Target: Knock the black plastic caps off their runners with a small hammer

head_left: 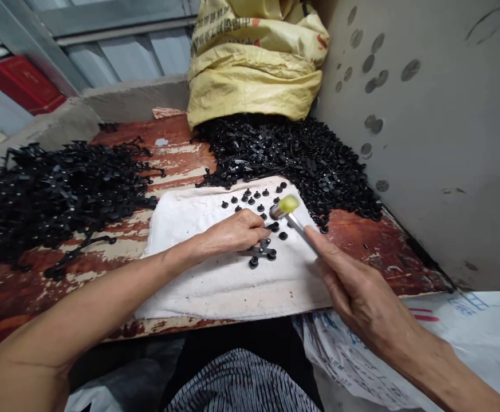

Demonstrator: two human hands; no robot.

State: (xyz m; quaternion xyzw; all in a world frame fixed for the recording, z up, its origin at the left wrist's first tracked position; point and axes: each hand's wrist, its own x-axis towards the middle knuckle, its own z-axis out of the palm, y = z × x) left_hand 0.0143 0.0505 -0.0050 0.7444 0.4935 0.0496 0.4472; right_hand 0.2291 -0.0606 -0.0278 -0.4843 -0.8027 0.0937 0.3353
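Observation:
My right hand [353, 280] is wrapped round the handle of a small hammer [298, 222] with a yellow-green face. The hammer's head is over the right part of a white cloth [189, 286], close above the small parts there. My left hand [243, 229] is closed at the middle of the cloth, its fingertips at a black linkage piece [262, 250] with round ends. Part of that piece is hidden under my fingers. Several small black round caps with stems [251, 200] stand on the cloth beyond my left hand. One cap [254, 262] lies nearer to me.
A big heap of black parts [284, 154] spills from a yellow woven sack [254, 86] behind the cloth. Black linked arms [69, 194] are piled at the left of the worn red tabletop [353, 234]. A grey panel [460, 171] borders the right side.

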